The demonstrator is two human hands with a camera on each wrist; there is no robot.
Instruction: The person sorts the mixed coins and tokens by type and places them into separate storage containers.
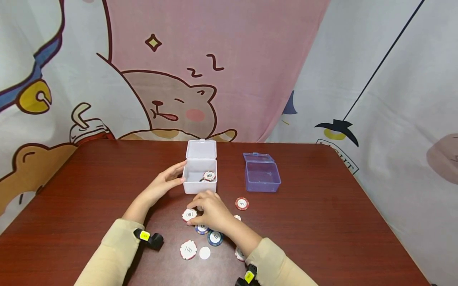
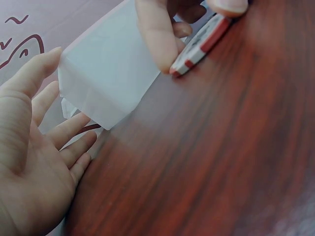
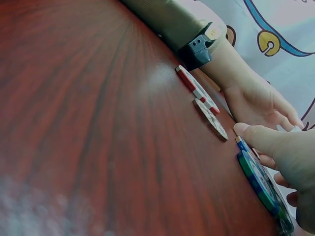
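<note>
My left hand (image 1: 157, 191) rests its fairly straight fingers against the left side of a white plastic box (image 1: 199, 187), whose lid stands open at the back. Inside the box lies a white-and-red poker chip marked 100 (image 1: 209, 176), with a darker edge showing beneath it. Just in front of the box, my right hand (image 1: 213, 210) pinches another 100 poker chip (image 1: 189, 215) between thumb and fingers. The left wrist view shows this held chip (image 2: 202, 44) edge-on. Two blue chips, one of them here (image 1: 215, 238), lie below the right hand, partly overlapped.
Nearer me lie a 100 chip (image 1: 188, 250) and a plain white disc (image 1: 205, 253). Another chip (image 1: 240, 254) is half hidden by the right forearm. A red chip marked 5 (image 1: 242, 203) sits right of the hand, before an open purple box (image 1: 262, 187).
</note>
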